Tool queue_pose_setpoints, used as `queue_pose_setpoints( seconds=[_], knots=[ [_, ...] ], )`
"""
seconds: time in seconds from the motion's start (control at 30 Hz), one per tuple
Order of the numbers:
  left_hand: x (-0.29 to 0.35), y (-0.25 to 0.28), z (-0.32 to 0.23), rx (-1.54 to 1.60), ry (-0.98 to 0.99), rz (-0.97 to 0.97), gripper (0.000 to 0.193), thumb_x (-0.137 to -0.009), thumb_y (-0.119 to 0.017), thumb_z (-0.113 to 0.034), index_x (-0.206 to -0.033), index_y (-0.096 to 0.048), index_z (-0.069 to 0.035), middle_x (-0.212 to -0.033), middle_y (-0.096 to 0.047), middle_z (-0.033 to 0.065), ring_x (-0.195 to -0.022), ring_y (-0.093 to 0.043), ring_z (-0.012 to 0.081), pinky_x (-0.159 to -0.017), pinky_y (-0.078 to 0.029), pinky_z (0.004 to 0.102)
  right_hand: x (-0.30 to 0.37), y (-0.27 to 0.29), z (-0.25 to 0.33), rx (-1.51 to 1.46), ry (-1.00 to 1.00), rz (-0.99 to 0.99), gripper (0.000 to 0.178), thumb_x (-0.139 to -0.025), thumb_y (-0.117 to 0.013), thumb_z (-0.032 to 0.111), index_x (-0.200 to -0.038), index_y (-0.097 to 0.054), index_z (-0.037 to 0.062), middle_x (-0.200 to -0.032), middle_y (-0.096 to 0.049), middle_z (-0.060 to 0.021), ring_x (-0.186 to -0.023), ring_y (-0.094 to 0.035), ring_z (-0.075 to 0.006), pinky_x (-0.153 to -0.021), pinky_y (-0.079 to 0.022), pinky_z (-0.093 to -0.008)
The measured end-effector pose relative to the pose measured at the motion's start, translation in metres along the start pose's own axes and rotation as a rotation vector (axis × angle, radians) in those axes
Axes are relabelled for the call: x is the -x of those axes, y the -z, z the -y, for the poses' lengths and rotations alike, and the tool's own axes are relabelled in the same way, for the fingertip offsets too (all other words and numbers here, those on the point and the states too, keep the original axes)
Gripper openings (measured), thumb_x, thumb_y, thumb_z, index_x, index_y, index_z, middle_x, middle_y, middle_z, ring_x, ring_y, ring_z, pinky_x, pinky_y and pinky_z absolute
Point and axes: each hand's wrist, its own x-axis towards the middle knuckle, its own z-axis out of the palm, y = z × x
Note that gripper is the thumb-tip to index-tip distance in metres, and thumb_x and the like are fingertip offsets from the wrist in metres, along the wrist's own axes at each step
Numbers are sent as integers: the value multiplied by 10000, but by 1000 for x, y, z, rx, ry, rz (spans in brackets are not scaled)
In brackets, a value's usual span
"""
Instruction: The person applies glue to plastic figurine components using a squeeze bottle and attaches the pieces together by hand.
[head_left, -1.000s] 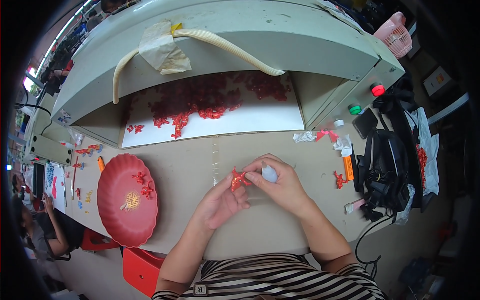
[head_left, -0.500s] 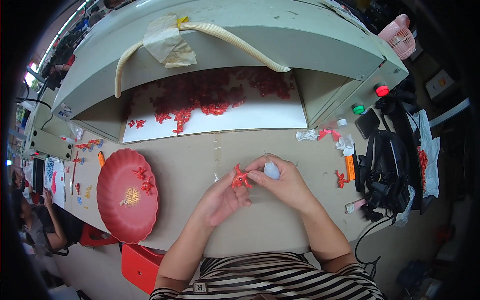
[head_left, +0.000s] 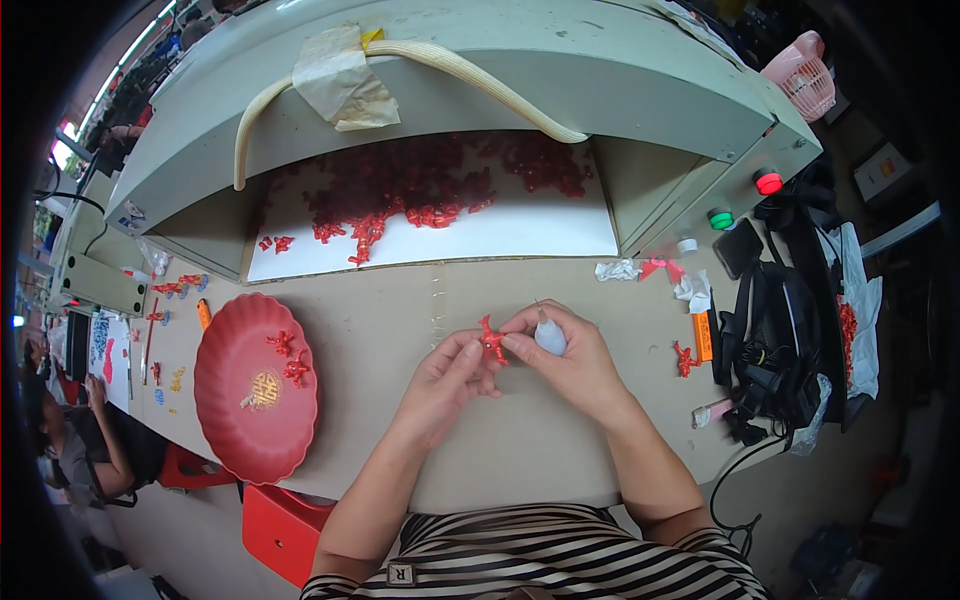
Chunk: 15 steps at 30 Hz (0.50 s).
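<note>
A red dish point(head_left: 235, 360) and black bag point(head_left: 775, 325) are flanking the left hand point(head_left: 443, 388) and right hand point(head_left: 572, 362), both pinching a glossy, limbed red figure point(head_left: 492, 343) between them, the right also holding a bottle point(head_left: 550, 338).

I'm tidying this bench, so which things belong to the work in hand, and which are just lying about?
Likely in use: red figurine; pale squeeze bottle, in right hand; red dish; heaped red pieces.
Seemingly lying about: black bag; crumpled tissue; pink basket.
</note>
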Motion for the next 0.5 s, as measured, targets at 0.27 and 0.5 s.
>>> queue_pose_setpoints(
  seconds=[0.27,0.5],
  knots=[
    [0,6,1,87,38,83,285,-919,-441,-269,-1070,-521,-40,-879,-554,26,-746,-511,100,-712,-457,293,0,2,-6,31,94,35,104,-814,-596,72,-893,-597,4,-824,-553,-11,-745,-517,-78,-676,-428,-208],
    [3,7,-2,180,114,213,336,-923,-419,-313,-1022,-544,-17,-845,-555,31,-779,-517,122,-721,-449,303,0,5,-2,-192,-90,20,154,-826,-592,110,-939,-590,6,-804,-568,-3,-718,-496,-55,-661,-425,-205]
  ],
)
